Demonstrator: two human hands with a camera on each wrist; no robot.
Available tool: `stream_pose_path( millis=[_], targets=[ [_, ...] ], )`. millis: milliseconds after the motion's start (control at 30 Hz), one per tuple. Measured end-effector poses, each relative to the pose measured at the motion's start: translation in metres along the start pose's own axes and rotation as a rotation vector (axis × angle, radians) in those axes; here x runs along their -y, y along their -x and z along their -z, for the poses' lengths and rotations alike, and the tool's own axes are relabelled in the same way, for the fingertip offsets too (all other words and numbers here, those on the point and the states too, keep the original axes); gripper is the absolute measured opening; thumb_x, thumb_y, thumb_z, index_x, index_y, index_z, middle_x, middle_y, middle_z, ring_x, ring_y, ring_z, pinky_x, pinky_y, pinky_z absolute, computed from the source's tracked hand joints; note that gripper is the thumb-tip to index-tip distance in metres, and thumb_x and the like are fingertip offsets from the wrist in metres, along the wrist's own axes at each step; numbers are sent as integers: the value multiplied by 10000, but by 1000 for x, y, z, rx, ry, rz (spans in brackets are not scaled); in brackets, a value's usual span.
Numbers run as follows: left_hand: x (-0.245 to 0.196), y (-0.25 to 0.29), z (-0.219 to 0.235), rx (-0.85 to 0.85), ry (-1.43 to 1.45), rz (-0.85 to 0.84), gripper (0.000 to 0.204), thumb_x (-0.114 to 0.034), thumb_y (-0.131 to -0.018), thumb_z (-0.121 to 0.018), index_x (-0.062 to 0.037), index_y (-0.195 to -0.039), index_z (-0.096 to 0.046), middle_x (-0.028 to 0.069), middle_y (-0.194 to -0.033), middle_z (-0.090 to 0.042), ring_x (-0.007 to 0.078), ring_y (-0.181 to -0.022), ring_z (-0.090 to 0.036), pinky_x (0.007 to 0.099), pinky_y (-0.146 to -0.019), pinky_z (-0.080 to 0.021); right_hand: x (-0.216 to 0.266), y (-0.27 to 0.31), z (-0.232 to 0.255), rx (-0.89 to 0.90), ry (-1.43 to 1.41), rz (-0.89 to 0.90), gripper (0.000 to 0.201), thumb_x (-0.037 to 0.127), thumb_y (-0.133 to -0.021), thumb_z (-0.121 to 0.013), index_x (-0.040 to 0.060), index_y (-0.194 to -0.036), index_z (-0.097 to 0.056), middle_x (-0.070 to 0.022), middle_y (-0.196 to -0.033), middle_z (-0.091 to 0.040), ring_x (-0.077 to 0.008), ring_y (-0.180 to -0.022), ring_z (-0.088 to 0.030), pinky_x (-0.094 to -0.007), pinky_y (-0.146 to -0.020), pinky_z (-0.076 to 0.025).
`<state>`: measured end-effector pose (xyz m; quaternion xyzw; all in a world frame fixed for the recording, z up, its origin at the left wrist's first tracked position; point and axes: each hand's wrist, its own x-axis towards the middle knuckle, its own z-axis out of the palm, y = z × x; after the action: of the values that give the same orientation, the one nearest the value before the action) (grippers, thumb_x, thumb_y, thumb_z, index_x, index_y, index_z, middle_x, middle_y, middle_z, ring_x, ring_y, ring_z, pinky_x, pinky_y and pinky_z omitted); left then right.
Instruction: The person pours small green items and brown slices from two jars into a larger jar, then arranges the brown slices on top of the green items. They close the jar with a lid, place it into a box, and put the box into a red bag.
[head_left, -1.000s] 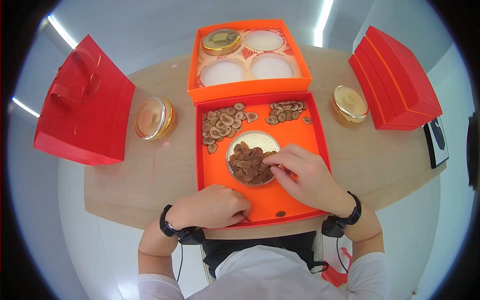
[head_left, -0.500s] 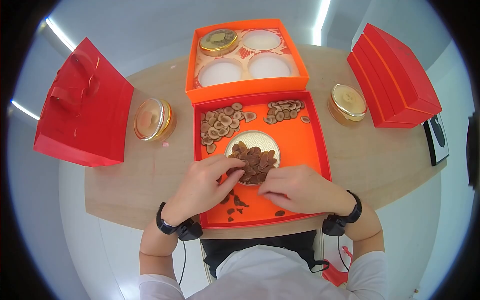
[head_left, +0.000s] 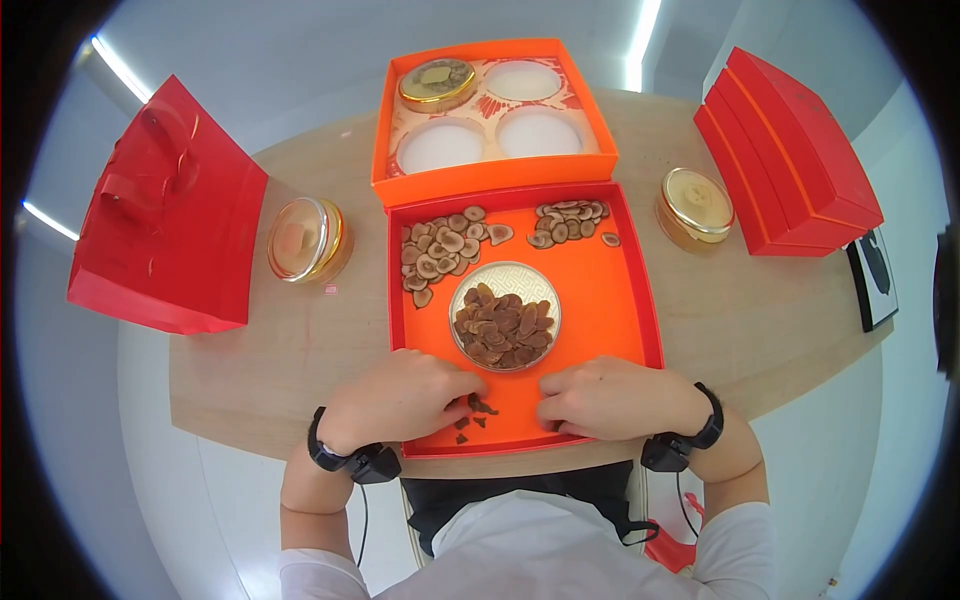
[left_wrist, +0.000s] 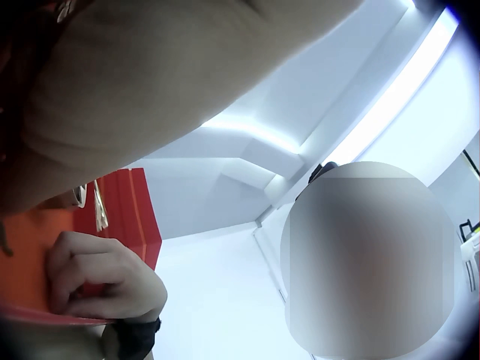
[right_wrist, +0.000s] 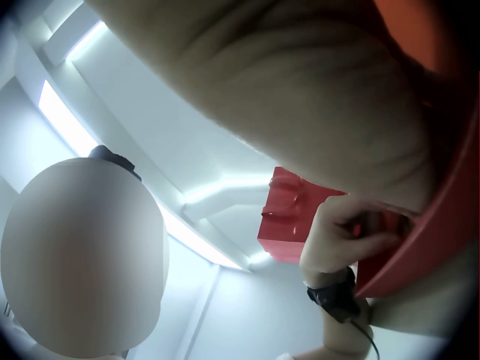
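Observation:
In the head view, dried brown slices (head_left: pixel 503 330) lie heaped on a round cream-and-gold patterned dish (head_left: pixel 540 283), inside a shallow red box (head_left: pixel 398 340) with an orange floor. My left hand (head_left: pixel 405 395) is low over the front left of the box, fingertips down beside several small dark pieces (head_left: pixel 481 407). Opposite it, my right hand (head_left: pixel 618 398) bends its fingers close over the floor near the front right. I cannot tell whether either hand pinches a piece. Paler dark-rimmed slices (head_left: pixel 440 250) lie in the back left corner, with a smaller group (head_left: pixel 570 222) at the back right.
Behind stands an orange box (head_left: pixel 490 182) with round recesses, one holding a gold-lidded jar (head_left: pixel 437 82). Gold-lidded jars stand left (head_left: pixel 305 240) and right (head_left: pixel 697 208). A red paper bag (head_left: pixel 170 230) is far left, red boxes (head_left: pixel 790 160) far right.
My left hand went from the front edge up to the heap, leaving dark pieces on the floor, then drew back down to them. My right hand moved from the dish toward the box's front right.

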<state>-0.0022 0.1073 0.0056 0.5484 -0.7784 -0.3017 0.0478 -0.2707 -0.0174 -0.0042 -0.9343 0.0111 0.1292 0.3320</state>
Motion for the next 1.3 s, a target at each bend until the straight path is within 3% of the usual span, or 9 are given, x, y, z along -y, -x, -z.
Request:
stream_pose_path(
  millis=[233, 400, 533, 633, 800, 1000, 1100, 1200, 1300],
  targets=[
    [3, -2, -1, 51, -10, 20, 115, -198, -948, -756, -128, -1031, -795, 88, -875, -793, 320, -783, -756, 421, -723, -596, 7, -2, 4, -52, -143, -18, 94, 108, -974, -680, 27, -1019, -665, -154, -1007, -692, -384, -903, -729, -483, -764, -584],
    [-2, -1, 6, 28, 106, -39, 93, -171, -966, -739, -79, -958, -752, 115, -810, -760, 331, -725, -735, 434, -665, -564, 10, -9, 6, -600, -242, 18, 80, 58, -986, -700, 26, -1049, -663, -144, -1015, -684, -366, -872, -714, -461, -745, -582],
    [-4, -1, 4, -194, 310, -41, 79, -114, -937, -809, -66, -992, -779, 70, -785, -760, 240, -657, -719, 349, -617, -560, 5, -12, 4, -844, -241, -102, 137, 8, -956, -723, 32, -1085, -685, -135, -1002, -676, -341, -853, -710, -420, -735, -587],
    [-13, -5, 4, -431, 365, 46, 84, -93, -939, -830, -51, -988, -776, 70, -786, -749, 208, -633, -694, 318, -597, -549, 5, -14, 3, -870, -184, -129, 126, 14, -954, -725, 35, -1075, -694, -134, -996, -675, -333, -835, -713, -406, -720, -584],
    [-1, -15, -5, -686, 166, -19, 99, -92, -952, -826, -30, -1014, -781, 105, -850, -757, 209, -671, -701, 319, -590, -546, 9, -11, 5, -791, -144, -127, 124, 28, -939, -739, 44, -1057, -708, -125, -999, -680, -321, -839, -717, -400, -715, -585],
    [2, -16, -5, -664, 166, -21, 138, -79, -944, -832, -27, -1067, -797, 115, -845, -758, 237, -689, -716, 323, -589, -554, 5, -12, 2, -711, -121, -52, 124, 63, -947, -745, 63, -1070, -729, -103, -987, -706, -292, -825, -722, -389, -716, -596],
    [-7, 1, 14, -326, 363, 112, 169, -128, -930, -839, -56, -1081, -812, 98, -824, -758, 248, -691, -722, 338, -612, -566, 7, -9, 2, -571, -152, -23, 134, 111, -957, -726, 76, -1086, -728, -100, -981, -724, -312, -865, -739, -416, -749, -610],
    [1, 9, 20, -20, 132, 4, 199, -187, -922, -827, -101, -1102, -817, 85, -817, -770, 267, -713, -741, 366, -657, -584, 7, -7, 0, -390, -130, 18, 162, 144, -977, -700, 73, -1120, -734, -105, -972, -734, -323, -887, -749, -437, -777, -616],
    [3, 7, 6, -33, 41, 9, 194, -199, -946, -753, -95, -1106, -790, 134, -838, -769, 325, -774, -752, 438, -711, -588, 4, -7, -3, -288, -106, 45, 201, 165, -996, -675, 67, -1160, -736, -116, -982, -734, -334, -906, -748, -460, -802, -614]
  ],
)
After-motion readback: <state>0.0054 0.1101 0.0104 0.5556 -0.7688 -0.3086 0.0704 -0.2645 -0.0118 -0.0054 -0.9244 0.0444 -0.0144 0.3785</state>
